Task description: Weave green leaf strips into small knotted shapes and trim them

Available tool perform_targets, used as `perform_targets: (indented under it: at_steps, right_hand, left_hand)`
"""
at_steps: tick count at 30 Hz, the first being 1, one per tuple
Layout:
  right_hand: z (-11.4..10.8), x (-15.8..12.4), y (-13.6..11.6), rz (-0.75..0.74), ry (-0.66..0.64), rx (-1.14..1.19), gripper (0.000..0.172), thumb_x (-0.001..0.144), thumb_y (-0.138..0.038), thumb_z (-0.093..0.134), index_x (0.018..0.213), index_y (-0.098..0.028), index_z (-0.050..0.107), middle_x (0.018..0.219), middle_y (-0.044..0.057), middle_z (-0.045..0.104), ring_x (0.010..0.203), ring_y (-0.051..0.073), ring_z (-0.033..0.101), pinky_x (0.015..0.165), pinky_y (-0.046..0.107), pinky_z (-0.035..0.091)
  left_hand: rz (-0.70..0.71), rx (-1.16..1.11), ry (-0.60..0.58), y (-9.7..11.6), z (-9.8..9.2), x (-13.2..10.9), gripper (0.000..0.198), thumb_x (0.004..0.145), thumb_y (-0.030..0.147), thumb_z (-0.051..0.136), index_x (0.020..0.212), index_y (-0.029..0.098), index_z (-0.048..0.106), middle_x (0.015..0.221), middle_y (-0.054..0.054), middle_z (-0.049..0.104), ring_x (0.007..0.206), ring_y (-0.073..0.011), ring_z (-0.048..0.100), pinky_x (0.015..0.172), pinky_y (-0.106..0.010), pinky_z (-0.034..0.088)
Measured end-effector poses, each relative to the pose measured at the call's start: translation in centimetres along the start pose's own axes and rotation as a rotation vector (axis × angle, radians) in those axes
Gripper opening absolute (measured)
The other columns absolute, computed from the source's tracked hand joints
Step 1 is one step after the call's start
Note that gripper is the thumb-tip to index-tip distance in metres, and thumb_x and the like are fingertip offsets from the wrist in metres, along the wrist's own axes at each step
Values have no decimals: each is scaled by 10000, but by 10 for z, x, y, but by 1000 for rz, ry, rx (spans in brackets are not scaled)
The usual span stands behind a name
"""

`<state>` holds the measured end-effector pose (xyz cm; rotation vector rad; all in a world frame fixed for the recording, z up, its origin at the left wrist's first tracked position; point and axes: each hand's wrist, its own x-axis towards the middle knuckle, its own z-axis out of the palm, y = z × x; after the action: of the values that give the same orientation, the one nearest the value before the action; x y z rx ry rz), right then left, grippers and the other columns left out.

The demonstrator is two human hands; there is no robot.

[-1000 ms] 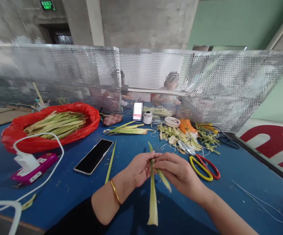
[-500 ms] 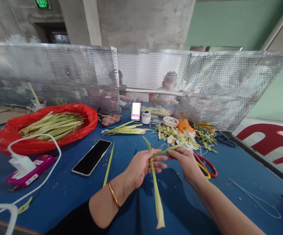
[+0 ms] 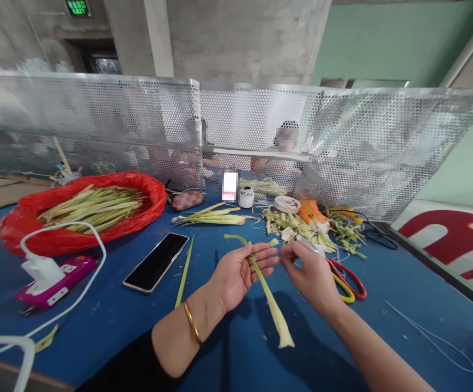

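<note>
While the left hand [image 3: 240,277] sat palm up, half open, loosely holding a pale-green leaf strip [image 3: 274,310] across it, the wide end hung over the blue table [image 3: 138,332]. Right hand [image 3: 312,275] was bunched just beside; couldn't tell if it gripped anything.

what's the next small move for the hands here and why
Probably bring the right hand down to take the pale, flared end of the leaf strip: the left hand holds the strip, that end hangs free, and the right hand is close by, though whether it pinches something fine is unclear.
</note>
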<state>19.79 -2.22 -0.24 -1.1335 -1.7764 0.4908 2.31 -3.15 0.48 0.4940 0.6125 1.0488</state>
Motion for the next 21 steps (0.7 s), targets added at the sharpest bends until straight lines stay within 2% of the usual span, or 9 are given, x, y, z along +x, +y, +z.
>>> perform_targets:
  at_steps: [1, 2, 3, 6, 9, 13, 17, 21]
  right_hand:
    - [-2, -3, -8, -209, -97, -73, 92, 827, -227, 582, 855, -216, 669, 793, 41, 629, 742, 186, 591, 687, 298, 479]
    - [-3, -6, -15, -357, -196, -104, 167, 857, -184, 547, 969, -224, 664, 917, 67, 646, 853, 199, 609, 756, 315, 491]
    - [-3, -9, -22, -464, -228, -125, 218, 873, -158, 536, 1048, -231, 644, 986, 79, 647, 911, 203, 614, 782, 319, 499]
    - [-1, -15, -32, -613, -229, -154, 303, 872, -136, 566, 1161, -224, 589, 1064, 101, 639, 983, 220, 615, 809, 336, 513]
    - [-1, -15, -31, -644, -216, -146, 284, 874, -146, 588, 1147, -225, 597, 1014, 90, 640, 939, 206, 626, 770, 316, 517]
    - [-5, -12, -26, -637, -282, -126, 215, 907, -135, 533, 1079, -220, 629, 944, 70, 650, 856, 174, 637, 724, 283, 505]
    - [-9, -12, -26, -587, -306, -101, 130, 903, -172, 555, 1006, -197, 632, 865, 60, 670, 790, 173, 642, 688, 272, 501]
    - [-14, -10, -26, -524, -355, -28, 154, 908, -148, 538, 983, -212, 656, 884, 57, 685, 801, 171, 643, 691, 265, 501]
  left_hand:
    - [9, -8, 26, 0, 0, 0, 325, 956, 266, 421, 1041, 52, 651, 1054, -155, 714, 810, -180, 709, 725, -262, 555]
    - [18, -14, 53, 1, 1, 0, 315, 955, 256, 421, 1032, 55, 651, 1035, -150, 719, 782, -166, 707, 709, -248, 552]
    - [28, -17, 79, 1, 2, -1, 309, 955, 248, 419, 1023, 56, 652, 1018, -147, 722, 768, -156, 705, 695, -235, 549]
    - [58, -12, 127, 2, 5, -2, 303, 955, 241, 414, 1010, 56, 648, 1013, -153, 720, 803, -163, 702, 692, -227, 547]
    - [72, 20, 155, 3, 6, -3, 296, 951, 238, 417, 1009, 58, 644, 1061, -164, 705, 817, -175, 702, 714, -253, 552]
    - [50, 84, 164, 2, 2, -1, 293, 943, 246, 434, 980, 56, 653, 1060, -174, 703, 767, -168, 702, 675, -251, 549]
    - [17, 129, 132, 0, -4, 2, 300, 939, 250, 441, 958, 57, 669, 982, -165, 722, 745, -161, 700, 653, -236, 540]
    - [-13, 160, 113, 0, -4, 3, 295, 931, 264, 459, 973, 67, 675, 963, -147, 728, 728, -155, 694, 652, -242, 538]
